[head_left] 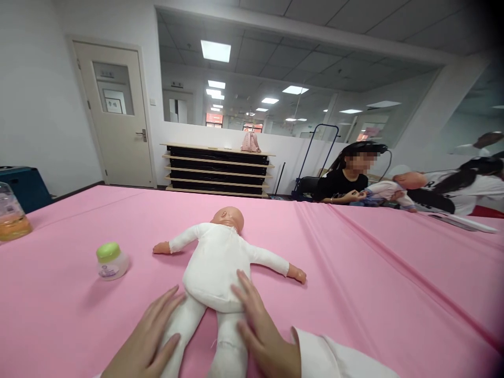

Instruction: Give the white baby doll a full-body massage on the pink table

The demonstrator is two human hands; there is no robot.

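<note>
A baby doll (pixel 220 262) with a white cloth body lies on the pink tablecloth (pixel 338 325), its head away from me and its arms spread wide. Its face is turned from view. My left hand (pixel 147 331) lies along the doll's left-side leg in the view, fingers extended. On the other side, my right hand (pixel 263 328) rests against the doll's hip and thigh with the fingers spread. Neither hand is closed around the doll. To the left stands a small jar (pixel 112 262) with a green lid, apart from both hands.
A clear bottle (pixel 13 215) with orange-yellow liquid stands at the far left. Across the table, a person in black (pixel 342 181) holds another doll (pixel 388 191). Flat items (pixel 462 221) lie near the right edge. Folds run through the cloth on the right.
</note>
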